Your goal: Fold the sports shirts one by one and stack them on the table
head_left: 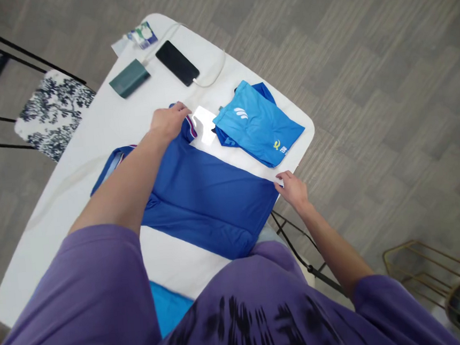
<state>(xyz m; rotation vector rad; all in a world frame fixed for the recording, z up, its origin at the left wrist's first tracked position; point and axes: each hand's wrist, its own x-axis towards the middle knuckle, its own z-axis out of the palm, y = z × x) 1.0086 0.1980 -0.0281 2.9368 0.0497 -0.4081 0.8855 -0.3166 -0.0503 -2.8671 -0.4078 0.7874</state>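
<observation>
A dark blue shirt lies spread across the white table, with red and white striped trim at its far edge and on the part at the left. My left hand is closed at the trimmed upper end, its fingertips on the cloth. At the opposite end, my right hand pinches the shirt's corner by the table edge. Beyond the shirt rests a folded light blue garment with white and yellow logos, darker blue cloth showing from under it. My left forearm covers part of the dark blue shirt.
Toward the far end are a black phone on a white cable, a green power bank and a small tissue packet. A patterned chair stands at the left. Bright blue cloth shows near my body. A wire rack stands lower right.
</observation>
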